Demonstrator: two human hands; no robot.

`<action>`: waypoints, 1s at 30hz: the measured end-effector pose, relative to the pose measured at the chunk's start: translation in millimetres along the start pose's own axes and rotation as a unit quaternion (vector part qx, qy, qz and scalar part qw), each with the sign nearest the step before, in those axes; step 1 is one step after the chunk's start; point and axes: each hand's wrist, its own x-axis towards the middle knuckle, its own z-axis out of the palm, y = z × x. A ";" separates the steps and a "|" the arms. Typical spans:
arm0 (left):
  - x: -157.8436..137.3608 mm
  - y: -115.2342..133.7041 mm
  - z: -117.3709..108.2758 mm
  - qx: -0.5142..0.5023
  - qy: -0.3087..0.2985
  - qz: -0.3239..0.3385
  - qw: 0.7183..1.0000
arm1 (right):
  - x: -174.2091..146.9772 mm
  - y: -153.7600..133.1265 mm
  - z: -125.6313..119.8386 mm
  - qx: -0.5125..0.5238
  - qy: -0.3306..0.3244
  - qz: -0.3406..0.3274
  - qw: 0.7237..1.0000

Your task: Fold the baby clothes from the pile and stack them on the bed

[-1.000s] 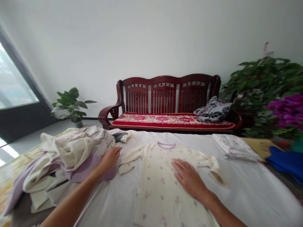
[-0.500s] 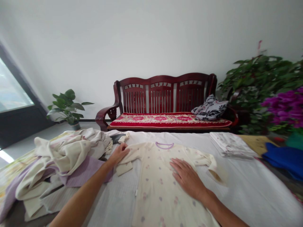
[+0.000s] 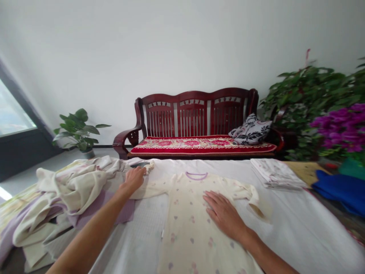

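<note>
A cream long-sleeved top [image 3: 188, 224] with small printed motifs and a lilac neckband lies spread on a white sheet [image 3: 139, 232]. My left hand [image 3: 134, 179] is closed on the end of its left-side sleeve, which stretches out straight from the body. The fingertips are partly hidden behind the knuckles. My right hand [image 3: 224, 213] rests flat on the chest of the top, fingers stretched out. On the other side, the sleeve bends down, its wide cuff [image 3: 258, 211] standing slightly agape.
A heap of cream, grey and lilac clothes [image 3: 71, 190] lies at the left. Folded white printed fabric [image 3: 276, 173] sits at the back right, near a blue cloth [image 3: 342, 192]. Behind stand a wooden bench [image 3: 194, 118], a potted plant [image 3: 81, 131] and purple flowers [image 3: 345, 129].
My left hand has moved left, drawing the bent sleeve out straight; the cuff that hung below it has swung outward. My right hand stays flat on the top.
</note>
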 end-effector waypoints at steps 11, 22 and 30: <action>-20.9 143.2 64.3 -0.172 -0.026 0.164 0.971 | 1.2 -7.8 -11.5 -0.014 -0.063 0.018 0.998; -34.2 165.9 102.3 0.002 0.049 0.126 0.991 | -13.5 67.1 -38.9 -0.165 -0.012 0.195 0.967; -33.2 166.1 105.2 0.007 0.059 0.128 0.990 | -67.2 121.7 -90.5 -0.222 0.024 0.397 0.890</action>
